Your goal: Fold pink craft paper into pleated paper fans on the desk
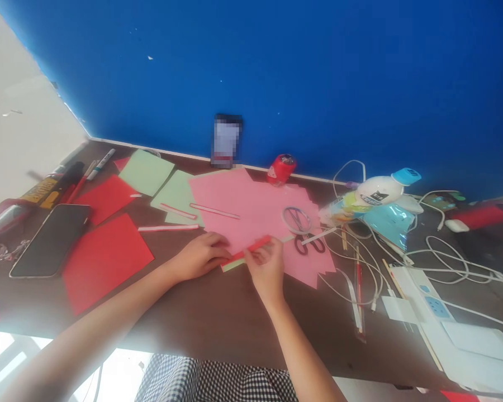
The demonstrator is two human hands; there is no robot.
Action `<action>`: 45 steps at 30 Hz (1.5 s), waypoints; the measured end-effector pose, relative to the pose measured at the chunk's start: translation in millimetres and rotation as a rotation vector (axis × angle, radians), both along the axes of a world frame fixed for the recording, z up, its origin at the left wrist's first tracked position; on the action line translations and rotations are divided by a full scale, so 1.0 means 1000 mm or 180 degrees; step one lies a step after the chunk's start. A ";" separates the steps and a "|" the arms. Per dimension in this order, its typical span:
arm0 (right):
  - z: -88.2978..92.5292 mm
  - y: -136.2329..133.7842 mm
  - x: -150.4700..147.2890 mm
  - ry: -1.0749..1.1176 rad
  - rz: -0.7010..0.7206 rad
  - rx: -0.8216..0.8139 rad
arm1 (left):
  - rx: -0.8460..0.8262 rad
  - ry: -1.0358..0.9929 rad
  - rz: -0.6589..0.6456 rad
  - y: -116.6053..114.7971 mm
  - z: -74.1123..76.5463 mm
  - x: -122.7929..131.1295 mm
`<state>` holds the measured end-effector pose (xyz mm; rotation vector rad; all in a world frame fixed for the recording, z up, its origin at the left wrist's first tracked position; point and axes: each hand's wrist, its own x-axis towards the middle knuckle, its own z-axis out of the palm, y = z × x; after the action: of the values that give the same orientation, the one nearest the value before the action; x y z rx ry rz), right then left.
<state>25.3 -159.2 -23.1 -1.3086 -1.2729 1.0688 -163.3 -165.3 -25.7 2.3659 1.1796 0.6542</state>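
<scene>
My left hand point(201, 254) and my right hand point(267, 268) meet over a narrow rolled red paper strip point(254, 246) on the brown table. Both hands pinch it, fingers pressed together on the strip and on a pale green strip point(231, 264) under it. They rest at the near edge of a stack of pink paper sheets point(251, 209). Black-handled scissors point(304, 234) lie on the pink paper just right of my right hand.
Red sheets point(103, 259), green sheets point(147, 172), thin paper rolls point(167, 228), a phone point(52, 239) and markers point(100, 163) lie left. A red can point(280, 169), white bottle point(379, 191), cables point(448, 262) and power strip point(433, 304) crowd the right. A blue wall point(276, 72) stands behind.
</scene>
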 end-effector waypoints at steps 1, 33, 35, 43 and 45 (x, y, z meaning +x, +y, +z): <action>0.001 0.000 0.000 0.0026 -0.0026 -0.0038 | -0.0002 -0.0005 -0.0010 0.000 0.000 0.000; -0.012 0.023 0.031 -0.1734 -0.0645 0.0851 | 0.0003 0.0007 -0.0032 0.000 -0.001 -0.001; -0.013 0.023 0.030 -0.1740 -0.0659 0.0821 | -0.0019 0.0032 -0.0023 0.000 -0.001 -0.001; -0.013 0.023 0.029 -0.1781 -0.0651 0.0731 | -0.0027 0.0016 -0.0011 0.000 -0.001 -0.001; -0.013 0.023 0.029 -0.1773 -0.0636 0.0690 | -0.0030 -0.0005 0.0009 -0.001 -0.001 -0.001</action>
<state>54.2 -136.5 -35.8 -1.5817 -1.5687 0.4173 -163.9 -165.9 -26.6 2.3560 1.1828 0.6499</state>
